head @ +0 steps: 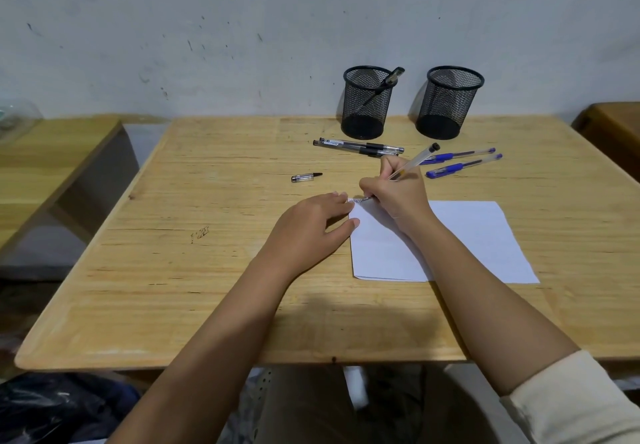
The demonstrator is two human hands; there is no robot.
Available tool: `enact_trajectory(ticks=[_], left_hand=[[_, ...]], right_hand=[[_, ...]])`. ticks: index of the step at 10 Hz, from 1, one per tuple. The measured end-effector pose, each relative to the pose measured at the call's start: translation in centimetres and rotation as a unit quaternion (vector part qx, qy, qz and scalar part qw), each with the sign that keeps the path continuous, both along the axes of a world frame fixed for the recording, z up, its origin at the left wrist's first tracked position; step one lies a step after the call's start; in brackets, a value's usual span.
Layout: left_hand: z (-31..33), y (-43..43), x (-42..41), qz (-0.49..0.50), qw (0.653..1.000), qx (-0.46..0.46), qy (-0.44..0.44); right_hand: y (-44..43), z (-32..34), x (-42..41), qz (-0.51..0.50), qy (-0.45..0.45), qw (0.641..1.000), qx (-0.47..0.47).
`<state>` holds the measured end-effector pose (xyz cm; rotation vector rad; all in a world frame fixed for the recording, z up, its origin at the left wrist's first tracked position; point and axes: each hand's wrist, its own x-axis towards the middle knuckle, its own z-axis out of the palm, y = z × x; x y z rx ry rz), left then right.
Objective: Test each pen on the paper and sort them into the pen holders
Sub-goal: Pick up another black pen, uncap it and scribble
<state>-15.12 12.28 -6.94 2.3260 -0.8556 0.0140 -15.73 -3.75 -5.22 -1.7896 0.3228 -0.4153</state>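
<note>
Forearms (pixel 485 305) cross the near table (pixel 173 305) edge. Right hand (pixel 398 197) grips a pen (pixel 416 162), tip on the paper (pixel 478 235) at its far-left corner; left hand (pixel 311 221) lies flat, steadying it. Testing is underway; next likely calls for refitting the cap (pixel 306 177), then choosing a holder (pixel 367 104).

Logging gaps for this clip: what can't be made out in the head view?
All in the head view:
- Tip of the held pen: hidden under the right hand.
- Scribble on the paper: mostly covered by that hand, too small to read.
- Print on the black pens: too small.
</note>
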Motion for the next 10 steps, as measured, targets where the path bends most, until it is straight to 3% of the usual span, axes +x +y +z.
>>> enact_trajectory(ticks=[10], left_hand=[[-0.19,-0.02,0.11,0.001,1.000,-0.006,-0.002]], right_hand=[[0.07,0.31,-0.08,-0.014,-0.019,1.000,-0.018]])
